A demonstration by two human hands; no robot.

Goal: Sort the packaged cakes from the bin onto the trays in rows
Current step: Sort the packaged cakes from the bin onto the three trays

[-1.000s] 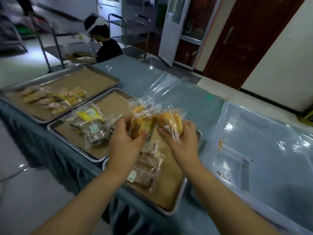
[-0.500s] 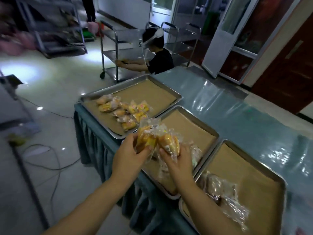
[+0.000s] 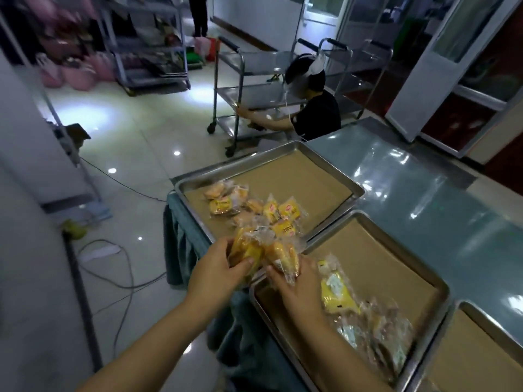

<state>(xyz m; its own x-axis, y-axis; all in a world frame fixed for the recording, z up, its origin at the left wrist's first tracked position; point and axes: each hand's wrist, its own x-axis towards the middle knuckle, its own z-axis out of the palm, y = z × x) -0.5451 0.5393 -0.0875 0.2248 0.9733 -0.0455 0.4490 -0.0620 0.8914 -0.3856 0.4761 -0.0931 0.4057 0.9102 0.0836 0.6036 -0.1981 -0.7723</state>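
Note:
My left hand [image 3: 216, 268] grips a clear-wrapped yellow cake [image 3: 245, 248] over the near corner of the far metal tray [image 3: 322, 155]. Beside it, my right hand [image 3: 297, 281] holds another wrapped cake [image 3: 284, 257] above the gap between that tray and the middle tray [image 3: 396, 244]. Several yellow packaged cakes [image 3: 271, 212] lie loosely grouped on the far tray's brown liner. The middle tray holds a yellow packet [image 3: 336, 292] and darker wrapped cakes [image 3: 387, 338]. The bin is out of view.
A third tray [image 3: 481, 312] shows at the lower right. The trays sit on a table with a glossy teal cover [image 3: 418, 199]. A person in black crouches by a steel trolley [image 3: 240, 89] beyond the table. Cables [image 3: 124, 267] trail over the tiled floor at left.
My view has swung left, away from the clear bin. Both hands have carried their cakes from the near tray across to the edge of the far tray.

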